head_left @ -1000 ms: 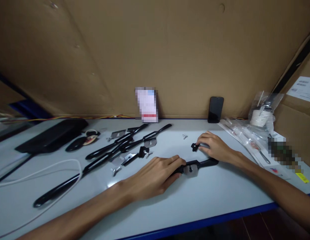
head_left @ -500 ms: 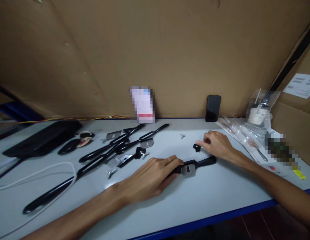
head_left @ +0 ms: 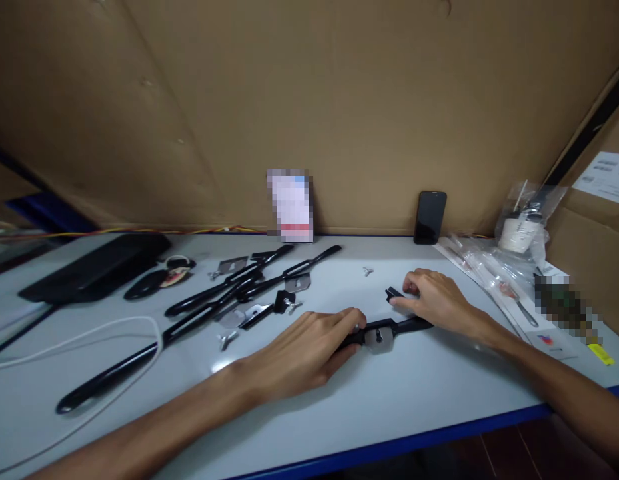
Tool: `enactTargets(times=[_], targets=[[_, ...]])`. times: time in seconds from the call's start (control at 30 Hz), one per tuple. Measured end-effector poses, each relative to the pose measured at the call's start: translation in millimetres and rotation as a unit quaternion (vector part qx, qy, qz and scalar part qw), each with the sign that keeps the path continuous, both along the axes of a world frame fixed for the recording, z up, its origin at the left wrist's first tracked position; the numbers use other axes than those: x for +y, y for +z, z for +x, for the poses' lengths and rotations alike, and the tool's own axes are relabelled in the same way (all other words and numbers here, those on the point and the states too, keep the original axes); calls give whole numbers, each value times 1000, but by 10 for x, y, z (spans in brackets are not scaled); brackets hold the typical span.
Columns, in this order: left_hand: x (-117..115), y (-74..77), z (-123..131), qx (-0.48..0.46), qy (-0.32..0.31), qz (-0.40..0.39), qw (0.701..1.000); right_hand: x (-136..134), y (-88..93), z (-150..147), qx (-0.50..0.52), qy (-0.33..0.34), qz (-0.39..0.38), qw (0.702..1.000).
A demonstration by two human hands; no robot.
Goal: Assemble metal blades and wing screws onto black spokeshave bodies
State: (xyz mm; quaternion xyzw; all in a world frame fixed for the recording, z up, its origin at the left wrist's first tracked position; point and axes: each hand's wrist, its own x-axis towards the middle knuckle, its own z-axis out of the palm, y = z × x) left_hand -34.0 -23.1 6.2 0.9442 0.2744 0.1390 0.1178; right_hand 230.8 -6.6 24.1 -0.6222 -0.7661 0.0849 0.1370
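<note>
My left hand (head_left: 319, 343) is closed round one handle of a black spokeshave (head_left: 412, 325) lying low over the table. A grey slotted blade (head_left: 379, 340) sits at its middle. Just beyond it, my right hand (head_left: 434, 295) pinches a small black lever cap (head_left: 395, 294) between thumb and fingers, apart from the spokeshave. A silver thumbscrew (head_left: 368, 271) lies behind the hands. To the left are several more spokeshave bodies (head_left: 204, 310), loose blades (head_left: 298, 283), another lever cap (head_left: 283, 302) and a second thumbscrew (head_left: 226, 340).
A black phone (head_left: 430, 217) and a blurred-out screen (head_left: 292, 207) lean on the cardboard wall (head_left: 359, 120). Plastic packets (head_left: 499, 280) and a bagged white container (head_left: 517, 232) are on the right. A white cable (head_left: 159, 337) crosses a spokeshave; a black case (head_left: 96, 267) lies far left.
The lever cap has turned in my right hand, from its flat face showing to edge-on. My left hand keeps its hold on the spokeshave. The whole view has shifted slightly.
</note>
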Motion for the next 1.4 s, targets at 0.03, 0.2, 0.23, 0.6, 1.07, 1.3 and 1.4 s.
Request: enactTargets(times=[0.03, 0.2, 0.23, 0.6, 1.07, 1.3, 1.4], targets=[[-4, 2, 0, -1, 3, -6, 1000, -2, -11, -6, 12, 10, -5, 1000], [-10, 11, -3, -9, 6, -19, 1000, 57, -45, -13, 152, 43, -70, 985], [-7, 10, -2, -10, 9, -20, 1000, 65, -35, -9, 182, 51, -76, 979], [9, 0, 4, -26, 14, -44, 999, -203, -58, -202, 283, 182, -63, 940], [5, 4, 3, -16, 17, -37, 999, 379, -189, -110, 123, 107, 43, 986], [-9, 26, 20, -10, 13, -34, 999, 723, -139, -405, 40, 161, 27, 986], [-10, 35, 16, -8, 9, -30, 999, 686, -104, -442, 40, 155, 27, 987]])
